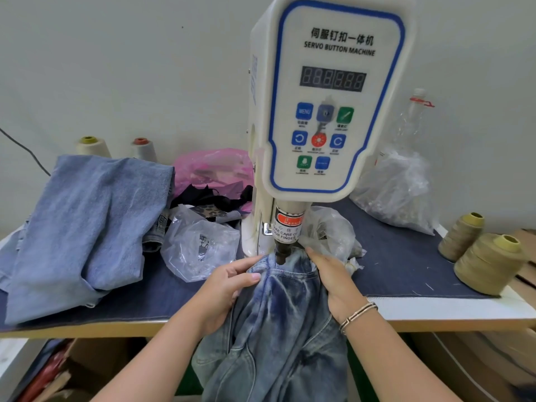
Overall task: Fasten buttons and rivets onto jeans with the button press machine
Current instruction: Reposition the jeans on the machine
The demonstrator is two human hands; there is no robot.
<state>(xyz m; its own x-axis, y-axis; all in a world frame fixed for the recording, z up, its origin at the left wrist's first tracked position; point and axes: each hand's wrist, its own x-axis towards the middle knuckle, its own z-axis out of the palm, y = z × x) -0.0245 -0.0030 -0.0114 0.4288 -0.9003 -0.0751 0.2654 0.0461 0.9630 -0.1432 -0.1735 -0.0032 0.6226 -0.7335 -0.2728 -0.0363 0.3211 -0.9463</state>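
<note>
Both hands (pixel 232 285) (pixel 333 282) grip jeans (pixel 284 314) under machine (pixel 324 97) on denim-covered table (pixel 406 265).

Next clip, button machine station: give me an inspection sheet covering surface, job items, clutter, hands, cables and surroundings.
Surface: table covered by a dark denim cloth.
Job's things: servo button machine, display unlit; jeans with the top edge under the press head, the rest hanging off the table front.
Clutter: folded denim pile at left; clear plastic bags; pink bag; thread cones at right, two more at the back left; plastic bottle.
Hands: left hand and right hand grip the jeans on either side of the press head, fingertips close to it.
Cables: one dark cable at far left.
Surroundings: plain wall; cardboard boxes under the table.
</note>
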